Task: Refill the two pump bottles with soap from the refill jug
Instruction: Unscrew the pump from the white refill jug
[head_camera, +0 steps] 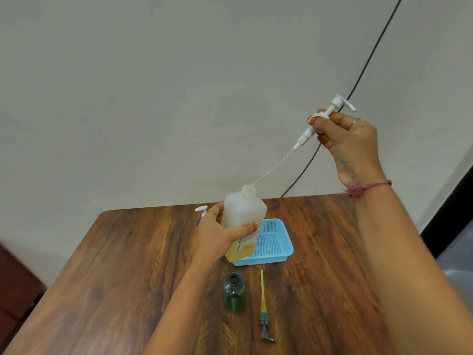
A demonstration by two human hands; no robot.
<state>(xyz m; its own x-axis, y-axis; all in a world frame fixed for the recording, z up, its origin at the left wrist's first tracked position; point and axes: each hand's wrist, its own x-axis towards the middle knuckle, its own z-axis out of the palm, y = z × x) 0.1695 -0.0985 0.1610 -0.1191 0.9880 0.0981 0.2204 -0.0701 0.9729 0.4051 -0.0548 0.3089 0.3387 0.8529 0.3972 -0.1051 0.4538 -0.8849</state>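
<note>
White pump head (330,112) is pinched in the raised right hand (350,139), its dip tube running down to the refill jug's (243,219) open neck. Left hand (217,234) grips the jug, tilted above the wooden table (128,252) beside a blue basket (276,242). Green bottle (234,293) stands uncapped; its pump (265,319) lies alongside.

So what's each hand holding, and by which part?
Left hand grips the translucent jug around its middle. Right hand pinches the white pump at its collar, its tube tip at the jug's mouth.
</note>
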